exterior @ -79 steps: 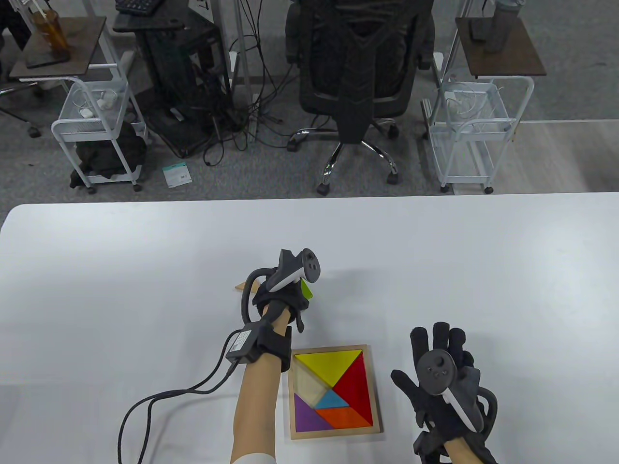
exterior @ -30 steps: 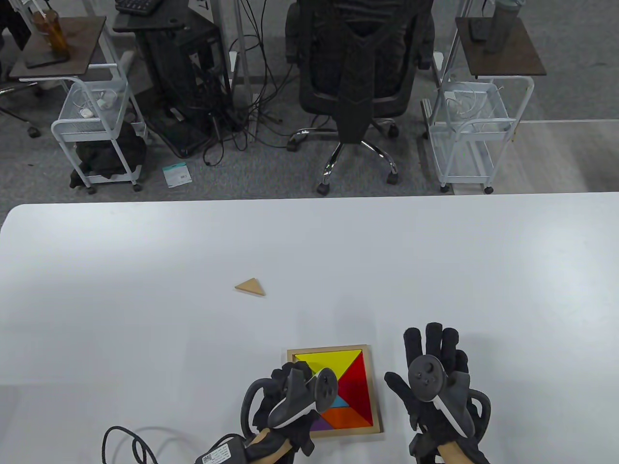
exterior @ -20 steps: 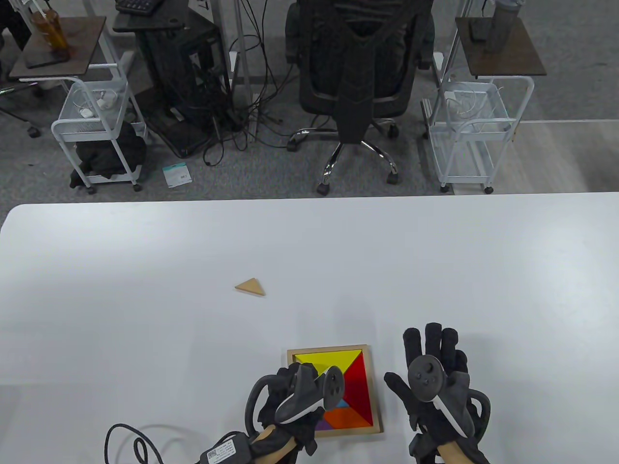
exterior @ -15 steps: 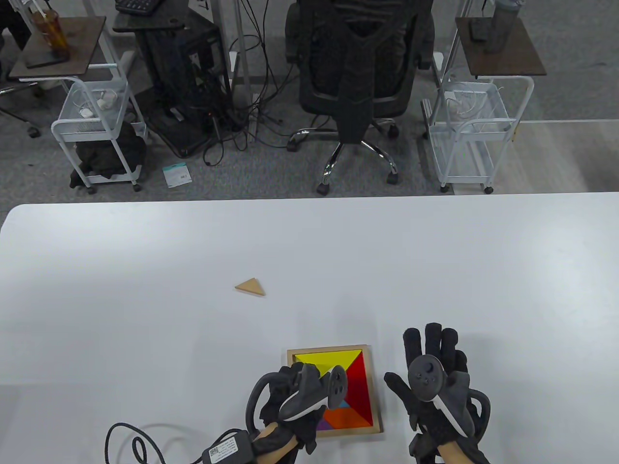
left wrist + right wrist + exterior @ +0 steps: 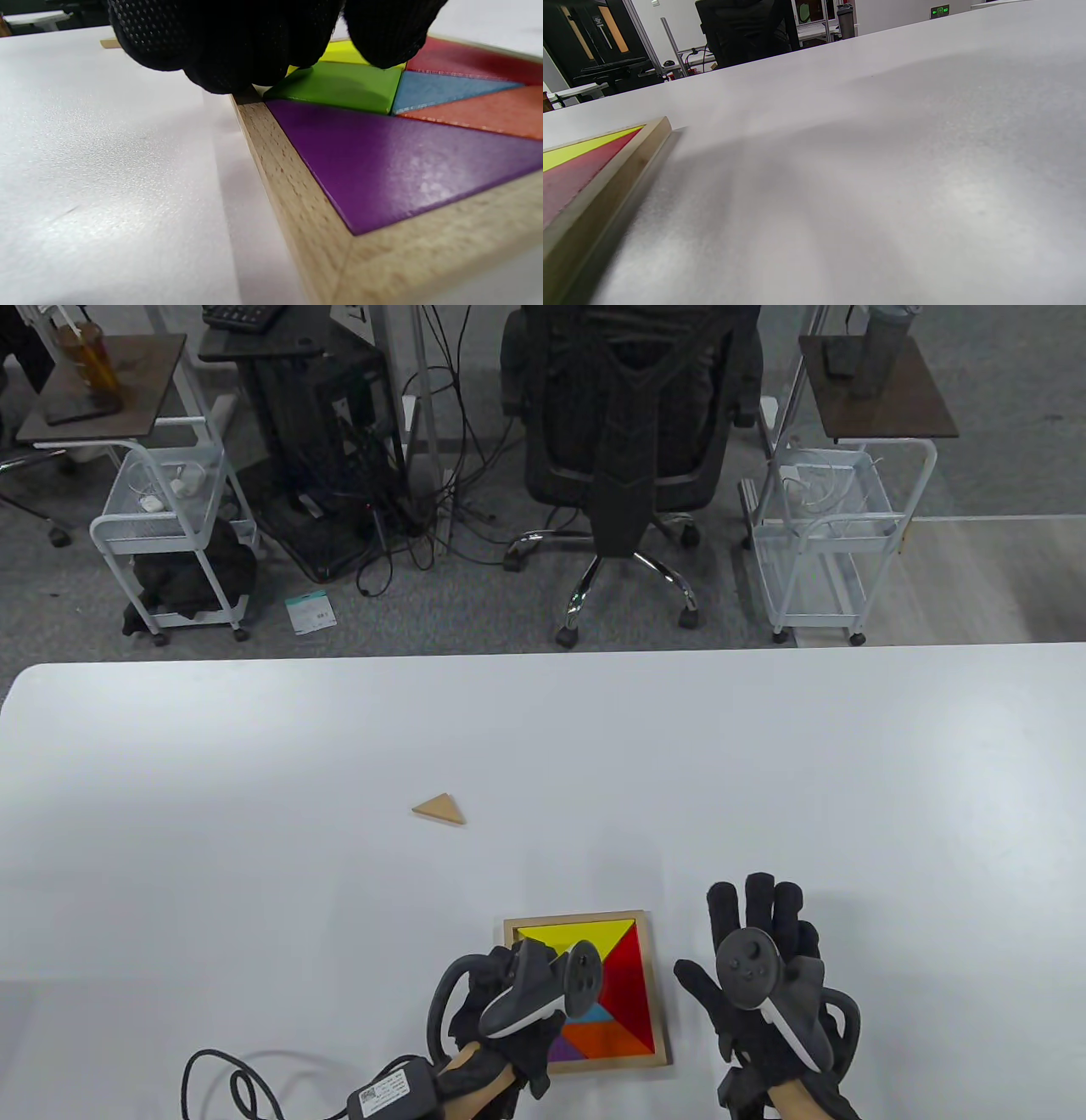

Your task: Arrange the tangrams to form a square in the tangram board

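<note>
The wooden tangram board (image 5: 660, 984) lies near the table's front edge. It holds yellow (image 5: 585, 937), red (image 5: 628, 984), blue, orange (image 5: 607, 1037) and purple (image 5: 394, 161) pieces. My left hand (image 5: 516, 971) hovers over the board's left side and hides that part in the table view. In the left wrist view its fingertips (image 5: 220, 63) pinch the far edge of a green square (image 5: 339, 84), which sits in the board between the purple and yellow pieces, touching the blue triangle (image 5: 445, 87). My right hand (image 5: 747, 929) lies flat and open on the table, right of the board. A plain wooden triangle (image 5: 439, 809) lies loose further back.
White tabletop (image 5: 764, 772) stretches wide behind and beside the board. A black cable (image 5: 229, 1082) trails from my left wrist at the front left. Beyond the far edge stand an office chair (image 5: 628, 432) and white wire carts (image 5: 836, 526).
My left hand picked up the green square from beside the wooden triangle and carried it to the board's left side. In the last second it only shifted slightly. My right hand stayed still.
</note>
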Demonstrator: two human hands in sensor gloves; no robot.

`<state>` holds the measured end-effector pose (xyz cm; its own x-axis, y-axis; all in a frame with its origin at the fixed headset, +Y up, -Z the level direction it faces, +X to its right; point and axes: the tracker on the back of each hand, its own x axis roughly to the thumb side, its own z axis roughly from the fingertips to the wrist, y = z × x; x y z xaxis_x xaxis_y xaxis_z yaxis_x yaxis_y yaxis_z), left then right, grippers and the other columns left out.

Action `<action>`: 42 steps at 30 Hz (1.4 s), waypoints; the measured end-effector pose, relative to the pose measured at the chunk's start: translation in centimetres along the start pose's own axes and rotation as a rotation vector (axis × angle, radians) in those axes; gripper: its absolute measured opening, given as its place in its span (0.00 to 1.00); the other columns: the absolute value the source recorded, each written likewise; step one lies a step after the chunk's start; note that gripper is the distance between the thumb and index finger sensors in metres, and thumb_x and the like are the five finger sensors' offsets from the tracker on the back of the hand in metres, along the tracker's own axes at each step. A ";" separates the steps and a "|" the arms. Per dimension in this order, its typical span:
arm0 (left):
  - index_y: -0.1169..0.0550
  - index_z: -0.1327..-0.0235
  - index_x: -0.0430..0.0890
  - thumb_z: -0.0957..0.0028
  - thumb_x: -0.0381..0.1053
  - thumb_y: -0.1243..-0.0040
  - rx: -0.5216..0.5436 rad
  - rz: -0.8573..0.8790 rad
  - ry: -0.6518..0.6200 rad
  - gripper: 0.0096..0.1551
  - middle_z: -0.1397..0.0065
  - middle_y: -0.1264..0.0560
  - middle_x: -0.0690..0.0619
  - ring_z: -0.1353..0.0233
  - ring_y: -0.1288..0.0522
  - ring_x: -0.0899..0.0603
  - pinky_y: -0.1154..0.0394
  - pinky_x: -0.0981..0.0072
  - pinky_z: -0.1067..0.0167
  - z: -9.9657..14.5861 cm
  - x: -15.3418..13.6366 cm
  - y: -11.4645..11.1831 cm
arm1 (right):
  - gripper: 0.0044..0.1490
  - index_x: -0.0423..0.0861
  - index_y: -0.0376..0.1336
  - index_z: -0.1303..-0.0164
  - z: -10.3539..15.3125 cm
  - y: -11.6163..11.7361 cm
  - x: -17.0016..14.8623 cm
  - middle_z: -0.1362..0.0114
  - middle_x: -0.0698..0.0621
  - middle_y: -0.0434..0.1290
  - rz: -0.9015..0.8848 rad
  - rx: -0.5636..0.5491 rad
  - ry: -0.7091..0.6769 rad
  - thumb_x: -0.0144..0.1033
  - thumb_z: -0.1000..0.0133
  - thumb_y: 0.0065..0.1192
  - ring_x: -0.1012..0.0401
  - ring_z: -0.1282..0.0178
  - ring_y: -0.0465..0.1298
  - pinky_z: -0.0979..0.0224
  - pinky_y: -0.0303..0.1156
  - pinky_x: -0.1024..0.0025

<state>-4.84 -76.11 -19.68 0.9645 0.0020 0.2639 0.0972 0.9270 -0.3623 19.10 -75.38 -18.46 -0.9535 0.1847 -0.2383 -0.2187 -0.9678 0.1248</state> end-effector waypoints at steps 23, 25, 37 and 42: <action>0.49 0.24 0.62 0.42 0.46 0.39 -0.155 0.065 0.091 0.41 0.14 0.57 0.45 0.16 0.49 0.28 0.37 0.33 0.24 -16.7 -16.8 5.4 | 0.57 0.72 0.24 0.26 -0.5 0.3 -0.4 0.23 0.65 0.11 0.000 0.047 0.018 0.71 0.59 0.43 0.63 0.22 0.11 0.12 0.23 0.56; 0.47 0.24 0.62 0.42 0.46 0.39 -0.185 0.077 0.106 0.40 0.14 0.56 0.45 0.16 0.48 0.29 0.36 0.34 0.24 -17.3 -17.0 5.0 | 0.57 0.73 0.24 0.26 -0.5 0.3 -0.4 0.23 0.65 0.11 -0.004 0.049 0.018 0.71 0.59 0.43 0.63 0.22 0.11 0.12 0.23 0.56; 0.37 0.29 0.62 0.46 0.48 0.35 -0.134 0.028 0.115 0.33 0.19 0.43 0.50 0.23 0.35 0.38 0.26 0.51 0.31 -17.9 -17.4 4.8 | 0.57 0.73 0.24 0.26 -0.5 0.4 -0.3 0.23 0.65 0.11 0.007 0.068 0.017 0.71 0.58 0.43 0.63 0.22 0.11 0.12 0.23 0.56; 0.34 0.32 0.62 0.46 0.48 0.35 -0.118 0.025 0.106 0.30 0.22 0.39 0.51 0.29 0.31 0.39 0.23 0.56 0.34 -18.0 -17.4 4.8 | 0.57 0.73 0.24 0.26 -0.6 0.4 -0.2 0.23 0.65 0.11 0.008 0.069 0.018 0.71 0.59 0.43 0.63 0.22 0.11 0.12 0.23 0.56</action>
<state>-16.71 -78.43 -42.10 0.9869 -0.0211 0.1602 0.0953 0.8766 -0.4717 19.36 -75.89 -18.89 -0.9516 0.1735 -0.2538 -0.2255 -0.9550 0.1927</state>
